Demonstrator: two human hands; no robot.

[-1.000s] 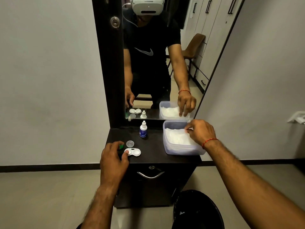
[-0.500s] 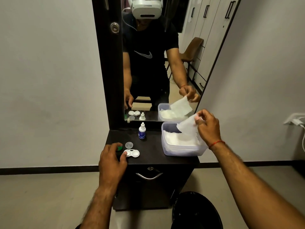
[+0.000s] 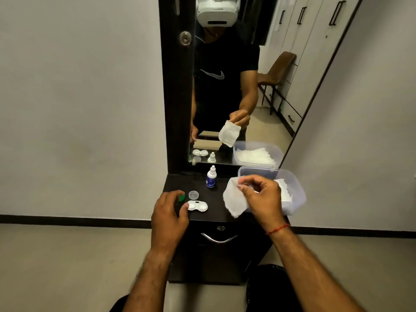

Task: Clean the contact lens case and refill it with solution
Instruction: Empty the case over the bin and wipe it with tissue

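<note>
A white two-well contact lens case lies open on the dark cabinet top. My left hand rests at its left end, thumb touching the case and fingers over a green cap. A clear cap lies just behind the case. The small solution bottle, white with a blue label, stands upright further back. My right hand pinches a white tissue that hangs above the cabinet top to the right of the case.
A clear plastic box with more tissues sits at the cabinet's right edge. A mirror stands behind in a dark frame. Below are a drawer handle and a black bin on the floor.
My right hand pulled a tissue out of the box and carried it left and down toward the case. My left hand stayed at the case.
</note>
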